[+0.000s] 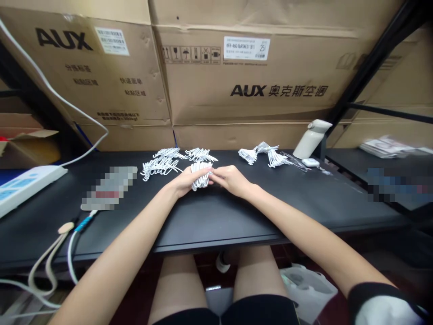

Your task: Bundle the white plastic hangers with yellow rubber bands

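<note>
My left hand [184, 181] is wrapped round a bundle of white hooks [200, 176], thin bent pieces packed side by side, just above the black table. My right hand [232, 179] meets the bundle's right edge with fingers pinched together; whatever lies between those fingertips is hidden. Behind my left hand are loose piles of similar white hooks [159, 166], with another pile [201, 155] right behind the held bundle. Farther right lie gathered bunches of white hooks [248, 156], and a second group [275, 157] beside them.
A cream bottle [309, 140] and a small white case [310, 162] stand at the back right. On the left are a blurred-out phone [110, 187] with a cable, a strap [50, 253] and a white power strip [29, 185]. Large cardboard boxes [203, 104] wall the back of the black table [216, 225].
</note>
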`<control>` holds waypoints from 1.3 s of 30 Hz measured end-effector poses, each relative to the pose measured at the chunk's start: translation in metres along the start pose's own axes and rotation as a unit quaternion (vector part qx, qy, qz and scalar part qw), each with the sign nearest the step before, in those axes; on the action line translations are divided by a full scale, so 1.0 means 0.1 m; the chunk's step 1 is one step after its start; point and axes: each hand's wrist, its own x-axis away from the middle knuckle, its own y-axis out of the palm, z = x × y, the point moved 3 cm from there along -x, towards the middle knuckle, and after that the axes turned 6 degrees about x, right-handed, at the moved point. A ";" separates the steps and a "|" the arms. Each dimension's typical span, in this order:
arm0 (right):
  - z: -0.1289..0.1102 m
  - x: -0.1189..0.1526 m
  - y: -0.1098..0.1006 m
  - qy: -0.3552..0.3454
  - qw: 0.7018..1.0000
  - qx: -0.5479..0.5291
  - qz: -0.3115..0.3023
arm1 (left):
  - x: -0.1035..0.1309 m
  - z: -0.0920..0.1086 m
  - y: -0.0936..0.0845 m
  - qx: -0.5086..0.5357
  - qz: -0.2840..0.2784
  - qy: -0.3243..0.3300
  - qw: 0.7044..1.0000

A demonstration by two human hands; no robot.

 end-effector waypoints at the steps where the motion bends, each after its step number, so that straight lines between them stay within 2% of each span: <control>1: 0.00 0.00 0.00 -0.002 1.000 -0.009 0.007 | 0.00 0.00 0.00 0.003 0.001 0.005 1.000; 6: 0.01 0.01 0.01 -0.003 0.998 -0.046 0.031 | -0.01 -0.01 -0.01 0.013 0.000 0.010 1.000; 14: -0.02 0.02 0.04 0.050 0.997 -0.057 0.031 | -0.03 -0.03 -0.05 -0.016 0.025 0.029 0.999; 19: -0.02 0.03 0.07 0.056 0.996 -0.062 0.031 | -0.06 -0.05 -0.08 -0.033 0.020 0.016 0.999; 25: 0.01 0.03 0.07 0.074 0.994 -0.070 0.037 | -0.08 -0.04 -0.04 -0.035 0.035 0.036 0.998; 29: 0.06 -0.01 -0.07 0.082 0.992 -0.081 0.054 | -0.08 -0.02 -0.03 -0.025 0.067 0.058 0.996; 31: 0.16 -0.03 -0.23 0.126 0.981 -0.109 0.101 | -0.08 0.00 -0.05 -0.011 0.088 0.064 0.994; 33: 0.31 -0.03 -0.38 0.189 0.964 -0.149 0.116 | -0.06 0.02 -0.06 0.004 0.103 0.074 0.992; 35: 0.47 0.03 -0.49 0.255 0.949 -0.162 0.086 | -0.05 0.06 -0.07 0.013 0.107 0.090 0.990; 37: 0.61 0.16 -0.56 0.269 0.954 -0.127 0.017 | -0.03 0.08 -0.06 0.017 0.108 0.094 0.990; 39: 0.72 0.34 -0.61 0.267 0.962 -0.049 -0.016 | -0.03 0.09 -0.06 0.022 0.113 0.092 0.989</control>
